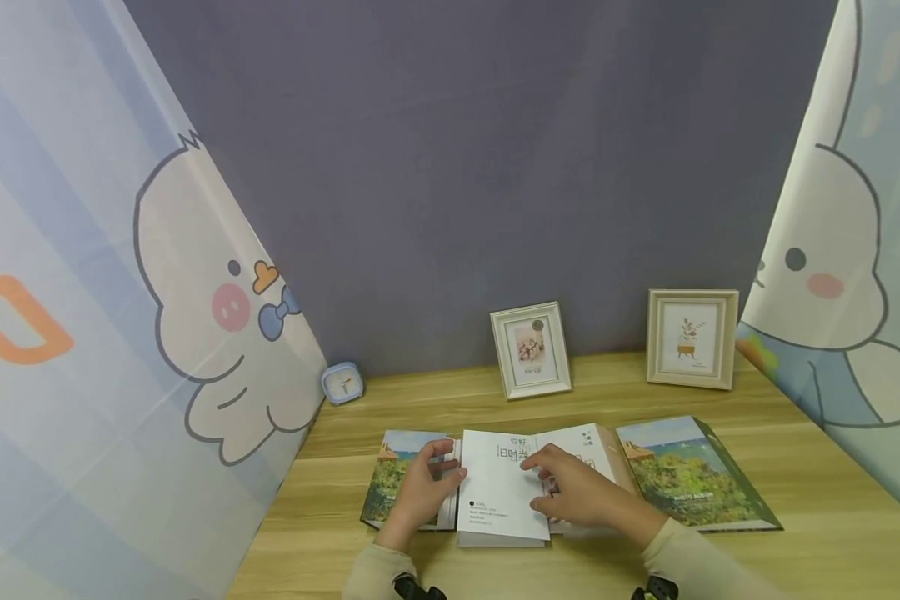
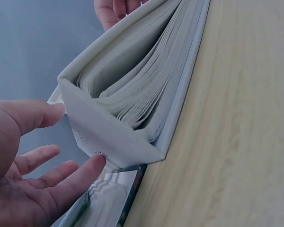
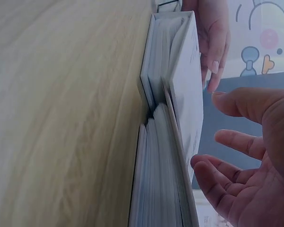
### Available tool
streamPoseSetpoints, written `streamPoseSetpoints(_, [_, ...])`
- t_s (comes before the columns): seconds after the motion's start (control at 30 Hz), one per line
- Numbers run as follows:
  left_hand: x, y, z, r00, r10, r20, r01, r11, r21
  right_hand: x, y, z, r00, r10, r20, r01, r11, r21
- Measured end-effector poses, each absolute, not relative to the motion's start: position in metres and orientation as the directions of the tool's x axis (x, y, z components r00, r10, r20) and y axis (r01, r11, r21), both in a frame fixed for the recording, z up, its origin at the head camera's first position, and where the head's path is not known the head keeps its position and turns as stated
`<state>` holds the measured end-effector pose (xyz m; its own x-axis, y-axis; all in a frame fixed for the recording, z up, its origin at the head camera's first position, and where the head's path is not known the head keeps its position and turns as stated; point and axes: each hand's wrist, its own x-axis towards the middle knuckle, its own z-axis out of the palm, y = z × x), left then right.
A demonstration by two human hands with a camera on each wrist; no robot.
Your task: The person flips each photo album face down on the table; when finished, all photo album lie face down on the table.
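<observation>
Left grip (image 1: 425,487), a person's bare hand: standing wide, thumb and fingers apart, closing on nothing, being placed at the left edge of a white book. Right grip (image 1: 577,496), the other bare hand: also standing wide, fingers loosely bent, reaching in over the same book from its right side. Whether either is actually touching the cover or spine, the angles are not settling.

White book (image 1: 491,483): lying flat on the table (image 1: 315,500) between the two grips, dark Chinese lettering facing up, its spine turning toward the left grip, its page edges showing in both wrist views.

Second white book (image 1: 596,446): lying just right of the first, printed cover up, partly hidden by the right grip.

Left green album (image 1: 392,467): lying left of the white book, coastal picture up, the left grip partly covering it.

Right green album (image 1: 682,475): lying at the right end of the row, showing foliage and blue sea.

Also standing behind the row: a tilted picture frame (image 1: 530,310) with a floral print; a second picture frame (image 1: 692,297), farther right, with a potted-plant print; a small blue clock (image 1: 342,383) at the far left corner.

Sleeves (image 1: 701,558): pale, both forearms wearing black straps (image 1: 418,587).
</observation>
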<state>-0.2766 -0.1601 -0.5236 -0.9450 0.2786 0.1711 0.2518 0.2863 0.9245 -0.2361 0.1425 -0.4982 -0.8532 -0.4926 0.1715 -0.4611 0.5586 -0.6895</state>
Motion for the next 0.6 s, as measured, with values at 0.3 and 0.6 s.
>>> streamPoseSetpoints(0.3, [-0.278,-0.163,-0.526,-0.943,0.307,0.129,0.226,0.305,0.925,-0.232,0.124,-0.499,-0.853,-0.498,0.158,-0.488,0.649,-0.584])
streamPoseSetpoints(0.6, [-0.272,-0.159,-0.523,-0.925,0.370,0.083,0.249,0.427,0.869,-0.227,0.121,-0.499,-0.831,-0.528,0.173,-0.538,0.688,-0.488])
